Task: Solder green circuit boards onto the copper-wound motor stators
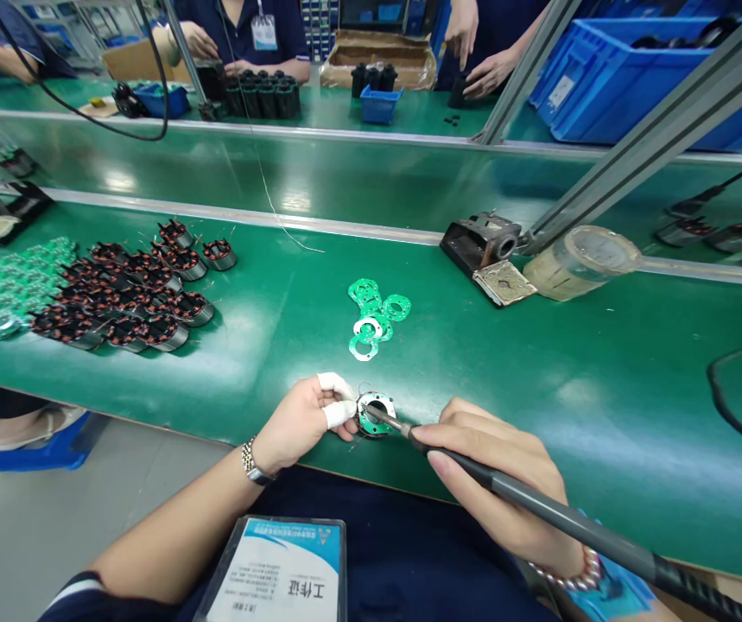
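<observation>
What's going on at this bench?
At a green-topped bench, a person's left hand, its fingers taped white, holds a small wound motor part fitted with a green circuit ring. Their right hand holds a soldering iron, its tip at the ring. More wound motor parts lie to the left, with loose green rings ahead.

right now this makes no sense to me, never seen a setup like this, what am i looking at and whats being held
This is one view from a camera worn on a person's head, looking down at their own two hands. The left hand, two fingers wrapped in white tape, holds a small round wound part with a green circuit board on it. The right hand grips a soldering iron like a pen, its tip at that part. On the green bench mat lie rows of copper-wound parts and loose green ring boards. Other people work at a bench beyond.
</observation>
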### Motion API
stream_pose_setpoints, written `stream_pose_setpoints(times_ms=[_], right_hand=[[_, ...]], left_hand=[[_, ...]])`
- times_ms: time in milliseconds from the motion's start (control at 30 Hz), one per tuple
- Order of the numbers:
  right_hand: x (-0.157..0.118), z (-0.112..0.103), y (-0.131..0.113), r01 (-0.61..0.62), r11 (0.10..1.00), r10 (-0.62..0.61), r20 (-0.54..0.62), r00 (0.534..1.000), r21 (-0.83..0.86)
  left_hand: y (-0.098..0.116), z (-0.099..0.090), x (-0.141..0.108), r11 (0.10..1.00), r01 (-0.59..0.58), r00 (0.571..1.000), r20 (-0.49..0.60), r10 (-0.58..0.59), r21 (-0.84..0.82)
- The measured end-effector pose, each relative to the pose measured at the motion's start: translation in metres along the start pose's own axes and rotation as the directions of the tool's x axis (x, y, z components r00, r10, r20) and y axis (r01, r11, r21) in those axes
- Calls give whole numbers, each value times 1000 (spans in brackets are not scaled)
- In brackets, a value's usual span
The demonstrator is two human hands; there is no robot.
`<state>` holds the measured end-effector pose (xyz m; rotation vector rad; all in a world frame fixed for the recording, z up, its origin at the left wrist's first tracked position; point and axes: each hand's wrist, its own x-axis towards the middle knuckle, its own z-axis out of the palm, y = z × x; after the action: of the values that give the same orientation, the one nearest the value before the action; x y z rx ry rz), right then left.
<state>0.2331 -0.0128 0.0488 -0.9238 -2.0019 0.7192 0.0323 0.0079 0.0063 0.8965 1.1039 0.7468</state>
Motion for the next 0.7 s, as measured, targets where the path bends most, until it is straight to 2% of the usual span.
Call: stream_pose_setpoints(times_ms=[300, 467, 567, 633, 700], right_hand=[[0, -2, 1, 36, 999, -36, 10, 999, 21], [4, -2, 11, 96, 995, -96, -6, 995, -14], [15, 1, 19, 134, 990, -128, 119, 985, -47], [24, 3, 24, 160, 987, -148, 286, 947, -18], [30, 4, 28, 156, 988, -139, 411, 901, -7]], left_hand=[[1, 1, 0, 1000, 2, 1000, -2, -2, 8], [1, 1, 0, 1000, 2, 1000, 5, -2, 3], [0, 1, 1, 1000, 1, 1000, 13, -1, 18], [-2, -1, 1, 999, -9, 999, 31, 8, 51], [-4, -6, 0, 988, -78, 997, 38, 74, 132]])
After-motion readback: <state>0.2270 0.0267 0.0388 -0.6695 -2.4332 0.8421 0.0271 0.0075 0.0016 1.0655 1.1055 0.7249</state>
